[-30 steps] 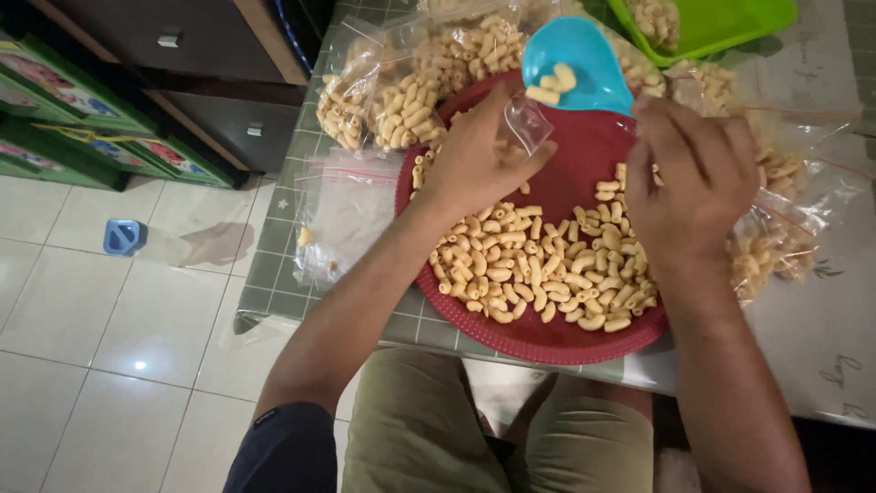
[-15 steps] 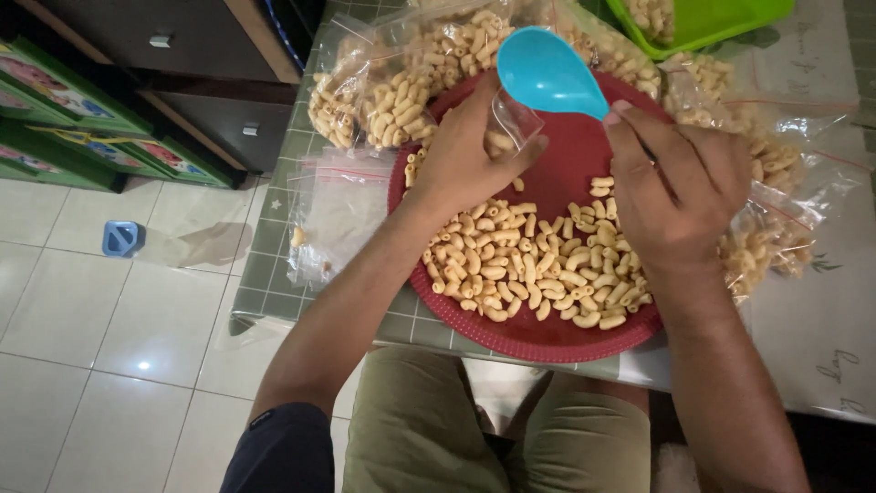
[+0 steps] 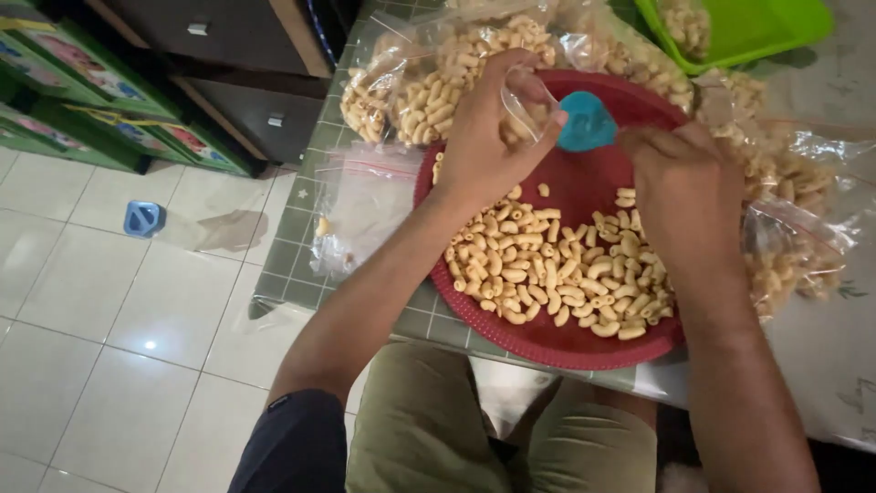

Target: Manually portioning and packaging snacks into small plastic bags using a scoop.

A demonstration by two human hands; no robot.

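Note:
A round red tray (image 3: pixel 547 342) on the table edge holds a heap of elbow macaroni (image 3: pixel 557 269). My left hand (image 3: pixel 488 146) grips a small clear plastic bag (image 3: pixel 529 114) above the tray's far side, its mouth turned to the right. My right hand (image 3: pixel 684 187) holds a blue plastic scoop (image 3: pixel 584 123), tipped with its bowl against the bag's opening. Some macaroni shows through the bag.
Several filled clear bags of macaroni (image 3: pixel 420 87) lie behind and right of the tray. A stack of flat bags (image 3: pixel 360 205) sits at its left. A green tray (image 3: pixel 748 32) is at the back right. Tiled floor and a small blue object (image 3: pixel 143 219) lie to the left.
The scoop, first carrying a few macaroni pieces, has turned over and come down to the bag's mouth. My left hand lifted the bag slightly toward it.

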